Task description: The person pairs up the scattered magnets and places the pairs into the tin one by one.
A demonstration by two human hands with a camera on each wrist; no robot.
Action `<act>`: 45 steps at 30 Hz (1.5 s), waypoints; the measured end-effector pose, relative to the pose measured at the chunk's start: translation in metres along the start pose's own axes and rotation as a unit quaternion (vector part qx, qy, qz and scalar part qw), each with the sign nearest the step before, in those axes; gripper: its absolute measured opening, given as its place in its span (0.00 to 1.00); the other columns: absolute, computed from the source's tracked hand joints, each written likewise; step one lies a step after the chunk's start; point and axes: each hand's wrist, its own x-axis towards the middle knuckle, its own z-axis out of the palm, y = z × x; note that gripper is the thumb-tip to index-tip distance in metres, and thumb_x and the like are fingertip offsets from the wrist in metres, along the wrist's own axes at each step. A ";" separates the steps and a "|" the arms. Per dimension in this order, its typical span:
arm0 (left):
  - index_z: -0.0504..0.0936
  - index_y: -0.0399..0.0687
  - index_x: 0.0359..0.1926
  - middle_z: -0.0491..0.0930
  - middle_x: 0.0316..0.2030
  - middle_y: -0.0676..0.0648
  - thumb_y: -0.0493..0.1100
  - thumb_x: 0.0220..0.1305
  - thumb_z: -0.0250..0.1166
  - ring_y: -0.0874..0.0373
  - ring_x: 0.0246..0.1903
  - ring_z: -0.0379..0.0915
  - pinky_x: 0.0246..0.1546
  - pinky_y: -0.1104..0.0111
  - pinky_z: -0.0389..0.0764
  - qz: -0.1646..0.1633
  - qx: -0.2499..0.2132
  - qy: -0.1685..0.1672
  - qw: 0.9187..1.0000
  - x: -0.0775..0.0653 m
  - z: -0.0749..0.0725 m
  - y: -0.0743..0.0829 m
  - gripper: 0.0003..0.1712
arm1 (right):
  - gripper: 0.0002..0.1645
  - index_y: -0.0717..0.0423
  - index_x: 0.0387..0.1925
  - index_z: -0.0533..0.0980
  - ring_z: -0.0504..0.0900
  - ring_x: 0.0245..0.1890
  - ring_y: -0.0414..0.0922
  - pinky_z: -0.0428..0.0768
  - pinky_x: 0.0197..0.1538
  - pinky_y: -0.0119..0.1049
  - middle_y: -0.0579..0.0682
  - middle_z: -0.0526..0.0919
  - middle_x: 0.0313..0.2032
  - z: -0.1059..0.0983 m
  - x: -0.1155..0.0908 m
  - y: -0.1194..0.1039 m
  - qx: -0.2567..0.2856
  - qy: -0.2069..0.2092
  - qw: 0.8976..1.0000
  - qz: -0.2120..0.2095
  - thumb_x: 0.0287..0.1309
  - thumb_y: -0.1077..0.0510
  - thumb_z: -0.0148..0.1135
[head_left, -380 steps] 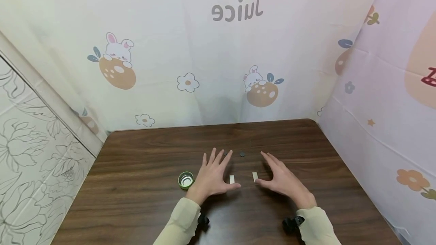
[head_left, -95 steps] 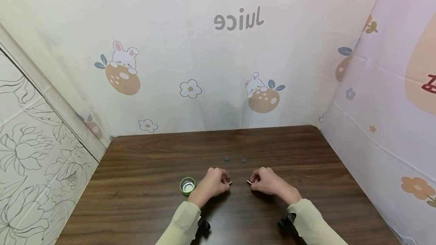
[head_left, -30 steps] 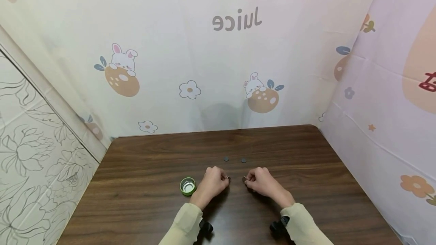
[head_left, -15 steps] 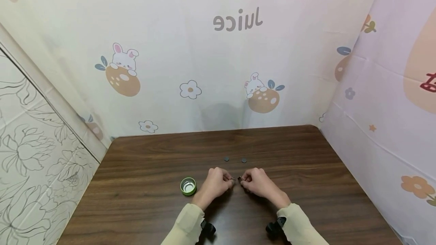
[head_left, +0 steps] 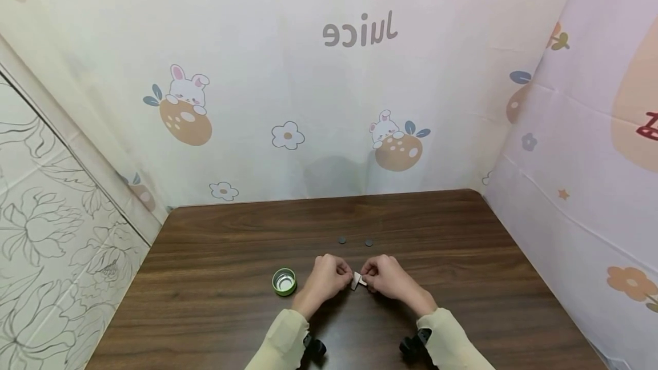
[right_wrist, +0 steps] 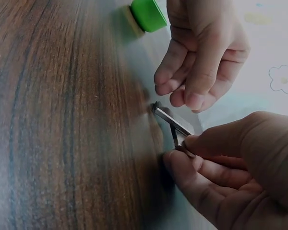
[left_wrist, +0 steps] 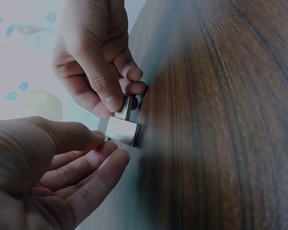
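Observation:
My left hand (head_left: 325,278) pinches a small flat rectangular piece (left_wrist: 122,132) between thumb and fingertips. It has a pale, shiny face and a dark edge. Opposite, my right hand (head_left: 389,277) pinches a second narrow piece (left_wrist: 123,109) of similar look, partly hidden by its fingers. The two pieces meet at an angle, one overlapping the other in both wrist views, low over the brown wooden table (head_left: 231,318). Just beyond the hands lie two small dark discs, the left disc (head_left: 342,240) and the right disc (head_left: 369,242), apart from each other.
A small round green tin (head_left: 284,282) with a silvery inside stands left of my left hand. Printed curtains (head_left: 334,84) hang behind the table and at its right. Each wrist carries a black camera mount, such as the right one (head_left: 413,344).
Earlier both hands were spread over two pieces lying on the table. Each hand then took one piece. Over the last second the hands came together, and the pieces turned pale side up and met.

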 end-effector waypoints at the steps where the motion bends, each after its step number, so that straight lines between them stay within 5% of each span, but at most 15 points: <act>1: 0.88 0.44 0.28 0.83 0.20 0.56 0.33 0.62 0.70 0.70 0.16 0.74 0.21 0.75 0.76 0.000 -0.001 0.001 1.000 0.000 0.000 0.000 0.06 | 0.05 0.61 0.32 0.83 0.82 0.21 0.40 0.78 0.25 0.31 0.49 0.85 0.24 0.000 0.000 0.000 0.000 0.003 1.000 0.001 0.64 0.68 0.64; 21: 0.89 0.48 0.24 0.84 0.22 0.58 0.38 0.60 0.75 0.71 0.21 0.72 0.24 0.75 0.75 -0.006 0.054 -0.005 0.999 0.000 0.003 0.001 0.08 | 0.07 0.63 0.42 0.85 0.82 0.24 0.36 0.79 0.30 0.30 0.49 0.88 0.30 0.002 0.001 0.004 -0.015 0.037 0.999 -0.001 0.66 0.69 0.63; 30: 0.88 0.47 0.23 0.84 0.22 0.57 0.38 0.60 0.75 0.71 0.21 0.72 0.23 0.76 0.75 0.003 0.069 -0.004 0.998 0.001 0.005 -0.003 0.09 | 0.09 0.65 0.45 0.84 0.82 0.26 0.39 0.78 0.30 0.30 0.51 0.87 0.31 0.003 0.001 0.003 -0.004 0.020 1.000 0.000 0.67 0.69 0.61; 39: 0.88 0.48 0.24 0.85 0.23 0.56 0.37 0.60 0.75 0.70 0.22 0.73 0.24 0.75 0.75 -0.004 0.076 -0.013 0.997 0.000 0.004 -0.002 0.08 | 0.11 0.56 0.42 0.87 0.80 0.31 0.36 0.79 0.35 0.32 0.44 0.88 0.34 0.007 0.006 0.000 -0.022 0.015 1.000 0.010 0.69 0.53 0.66; 45: 0.90 0.46 0.29 0.86 0.25 0.54 0.37 0.61 0.74 0.69 0.23 0.76 0.25 0.74 0.77 -0.007 0.073 -0.020 0.997 -0.004 -0.006 0.002 0.04 | 0.08 0.55 0.39 0.87 0.78 0.29 0.37 0.77 0.34 0.33 0.43 0.87 0.32 0.009 0.007 -0.001 -0.036 0.017 0.999 0.024 0.68 0.55 0.66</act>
